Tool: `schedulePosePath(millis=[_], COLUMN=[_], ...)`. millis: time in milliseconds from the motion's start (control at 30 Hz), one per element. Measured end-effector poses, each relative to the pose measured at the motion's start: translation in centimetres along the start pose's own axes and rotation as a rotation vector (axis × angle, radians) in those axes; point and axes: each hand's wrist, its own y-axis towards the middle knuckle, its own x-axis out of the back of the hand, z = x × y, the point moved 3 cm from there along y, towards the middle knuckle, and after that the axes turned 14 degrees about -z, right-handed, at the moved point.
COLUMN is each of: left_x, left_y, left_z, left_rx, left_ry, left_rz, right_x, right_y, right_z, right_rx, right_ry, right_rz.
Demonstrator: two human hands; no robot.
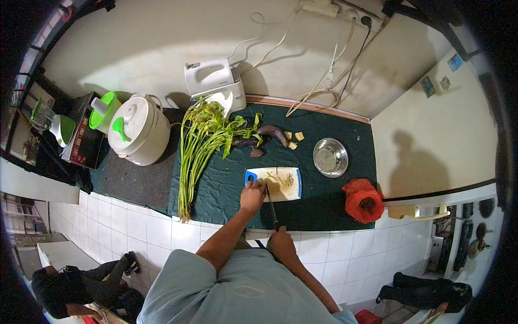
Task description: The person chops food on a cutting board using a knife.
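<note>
My right hand (pixel 283 244) is closed around the handle of a knife (pixel 272 208), whose blade points away from me over the left part of the board. The white cutting board (pixel 294 189) has blue ends. My left hand (pixel 253 196) rests at its near left corner, beside the blade, fingers bent together; what they hold is hidden. Small pale and brownish bits (pixel 289 180) lie on the board's right half. Beyond it are a curved purple eggplant (pixel 274 133), pale cut chunks (pixel 293 144) and a small dark purple piece (pixel 257 153).
Long-stemmed leafy greens (pixel 197 162) lie left of the board. To the right are a metal bowl (pixel 331 158) and a red bag (pixel 362 201). A white rice cooker (pixel 148 137) and a hand mixer (pixel 210 78) stand farther back. Two other people are on the floor area behind.
</note>
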Motion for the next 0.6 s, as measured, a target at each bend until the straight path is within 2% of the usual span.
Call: schedulePosePath(millis=[333, 433, 500, 567, 600], left_x=[0.3, 0.0, 0.1, -0.2, -0.2], left_y=[0.3, 0.6, 0.7, 0.8, 0.8], left_z=[0.0, 0.1, 0.0, 0.2, 0.4], left_rx=[-0.002, 0.06, 0.071, 0.115, 0.16], left_ry=[0.018, 0.026, 0.042, 0.014, -0.014], left_rz=[-0.038, 0.038, -0.016, -0.021, -0.028], right_x=[-0.5, -0.6, -0.1, 0.7, 0.2], right_y=[0.2, 0.5, 0.5, 0.1, 0.2], right_z=[-0.3, -0.7, -0.7, 0.0, -0.3], right_rx=[0.062, 0.093, 0.119, 0.347, 0.343], right_ry=[-0.025, -0.019, 0.004, -0.073, -0.073], right_rz=[0.006, 0.009, 0.004, 0.009, 0.011])
